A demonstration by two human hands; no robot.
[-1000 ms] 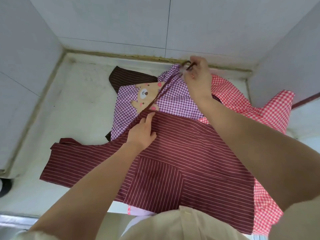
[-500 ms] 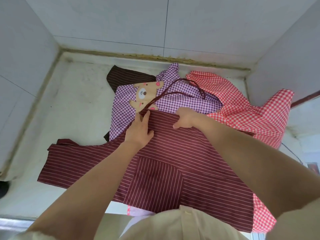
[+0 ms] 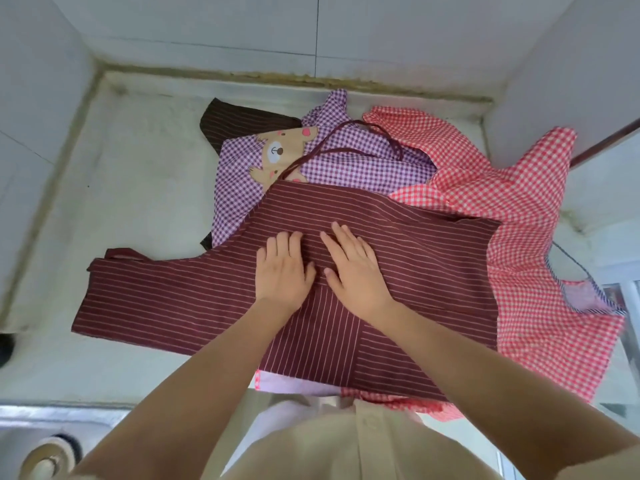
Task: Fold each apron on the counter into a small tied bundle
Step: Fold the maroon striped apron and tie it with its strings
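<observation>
A pale stone counter is seen, closed in by grey tiled walls on three sides. On it, the left hand and the right hand are laid flat side by side on the middle of the maroon striped apron. The fingers are straight, so nothing is gripped and the cloth is only pressed down.

This apron is spread open on top of the heap, near the front edge of the counter, and no fold is made in it yet. Its dark neck strap lies in a loop beyond the bib, on the purple gingham apron with a bear patch. A red gingham apron is spread to the right, and a dark brown striped apron shows at the back.

Because the maroon apron rests on loose cloth, the layers below may be dragged along when it is smoothed or folded, and the bundle may come out uneven. The strap could also be caught among the other aprons.
</observation>
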